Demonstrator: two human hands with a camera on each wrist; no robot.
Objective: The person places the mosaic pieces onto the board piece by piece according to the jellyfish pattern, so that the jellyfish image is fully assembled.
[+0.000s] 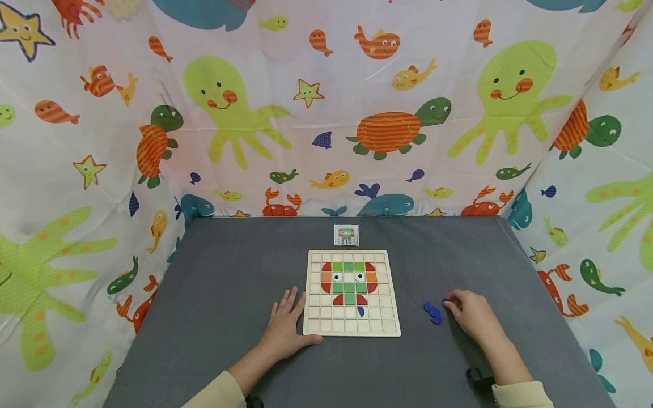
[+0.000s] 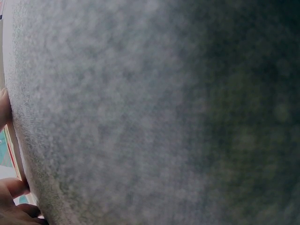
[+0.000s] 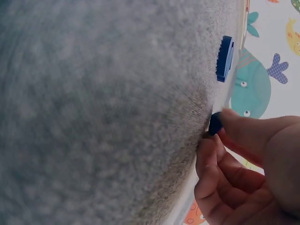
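My left hand lies at the near left corner of a pale wooden grid board, fingers spread along its left side and thumb at the front edge. In the left wrist view only fingertips at the board's side show. Colored tiles on the board make a face with two eyes, and a blue rounded piece sits below them. Off to the right, my right hand pinches a small blue tile between thumb and fingers, close over the table. Several loose blue tiles lie beside it.
A small picture card with a similar colored figure lies behind the board. The grey table ends at a curtain printed with sea animals, which encloses the back and sides. A black strap is at the right wrist.
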